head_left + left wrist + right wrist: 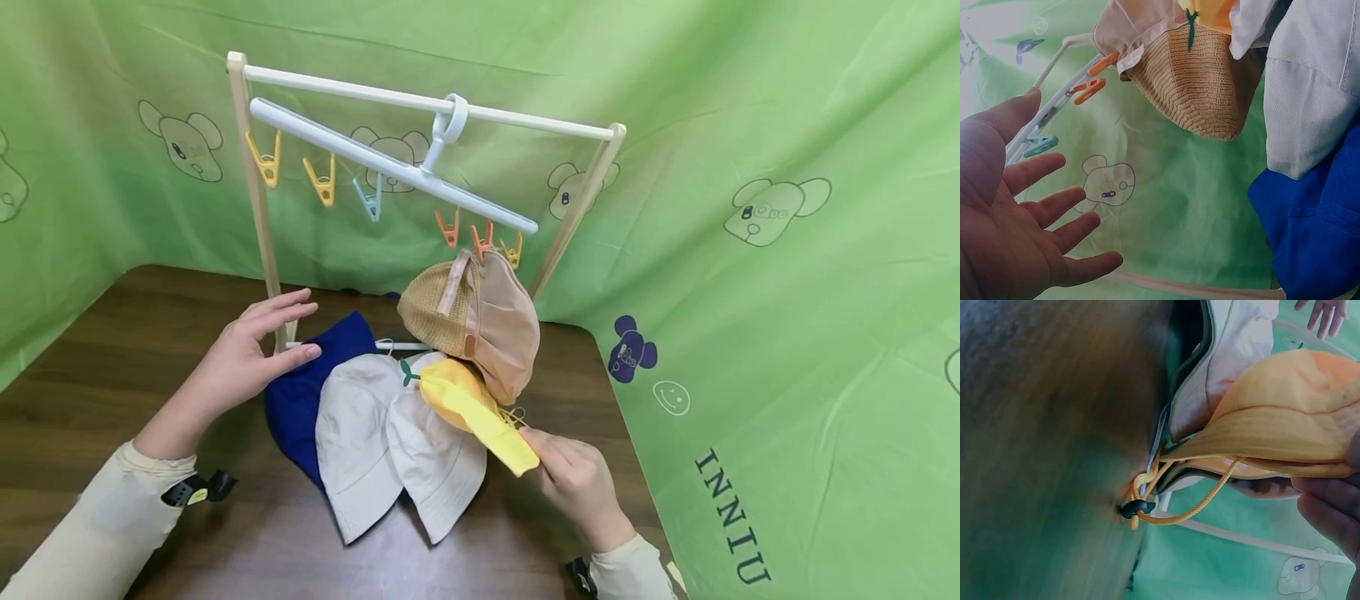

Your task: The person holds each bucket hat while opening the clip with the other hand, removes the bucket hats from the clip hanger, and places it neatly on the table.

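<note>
My right hand pinches the brim of a yellow bucket hat, which has a green sprout on top and a yellow cord with a dark toggle. Fingers open, my left hand is held over the dark blue hat and holds nothing. Two off-white bucket hats lie beside the blue one, partly behind the yellow hat. A tan and pink hat hangs from an orange clip on the pale blue hanger.
The hanger hooks over the white bar of a wooden-legged rack. Several yellow, blue and orange clips, such as a yellow clip, hang along it. The brown table is backed by a green printed curtain.
</note>
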Demonstrator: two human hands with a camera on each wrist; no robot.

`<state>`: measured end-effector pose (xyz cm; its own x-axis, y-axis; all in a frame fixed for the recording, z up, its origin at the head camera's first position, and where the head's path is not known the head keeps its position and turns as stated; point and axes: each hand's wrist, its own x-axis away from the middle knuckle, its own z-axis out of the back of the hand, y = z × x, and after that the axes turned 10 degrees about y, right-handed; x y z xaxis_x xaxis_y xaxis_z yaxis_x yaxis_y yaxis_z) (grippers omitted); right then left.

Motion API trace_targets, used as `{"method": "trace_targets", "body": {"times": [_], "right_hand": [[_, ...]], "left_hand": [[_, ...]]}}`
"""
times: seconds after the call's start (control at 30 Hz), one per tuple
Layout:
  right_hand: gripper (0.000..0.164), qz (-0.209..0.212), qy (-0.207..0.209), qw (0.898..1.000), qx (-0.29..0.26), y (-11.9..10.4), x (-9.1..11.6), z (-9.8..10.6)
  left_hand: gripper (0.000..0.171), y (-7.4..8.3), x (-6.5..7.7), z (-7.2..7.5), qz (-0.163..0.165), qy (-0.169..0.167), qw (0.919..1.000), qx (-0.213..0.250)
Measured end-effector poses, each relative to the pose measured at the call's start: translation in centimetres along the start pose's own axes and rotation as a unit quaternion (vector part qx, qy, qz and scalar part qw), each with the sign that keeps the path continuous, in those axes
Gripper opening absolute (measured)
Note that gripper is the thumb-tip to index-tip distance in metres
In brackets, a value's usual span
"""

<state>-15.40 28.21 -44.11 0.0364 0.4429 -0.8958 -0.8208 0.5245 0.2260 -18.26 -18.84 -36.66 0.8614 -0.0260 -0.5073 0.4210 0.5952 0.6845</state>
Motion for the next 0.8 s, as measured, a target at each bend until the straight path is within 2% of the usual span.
{"method": "trace_targets", "body": {"times": [0.17,0.43,0.7,0.8], "right_hand": [[0.028,0.0,-0.026,1.0,-0.016,0.1,0.6,0.0],[0.034,0.003,-0.076,0.996,-0.039,0.2,1.3,-0.2],[0.039,0.007,-0.131,0.99,-0.054,-0.1,1.8,-0.4],[0.038,0.002,-0.165,0.985,-0.053,-0.3,1.8,-0.4]], "left_hand": [[0.055,0.0,0.0,0.1,0.0,-0.002,1.0,0.008],[0.055,0.2,-0.1,0.2,-0.02,-0.005,0.9997,0.008],[0.055,0.3,-0.1,0.2,-0.029,-0.013,0.9995,0.009],[0.056,0.3,0.0,0.2,-0.028,-0.016,0.9995,0.007]]}}
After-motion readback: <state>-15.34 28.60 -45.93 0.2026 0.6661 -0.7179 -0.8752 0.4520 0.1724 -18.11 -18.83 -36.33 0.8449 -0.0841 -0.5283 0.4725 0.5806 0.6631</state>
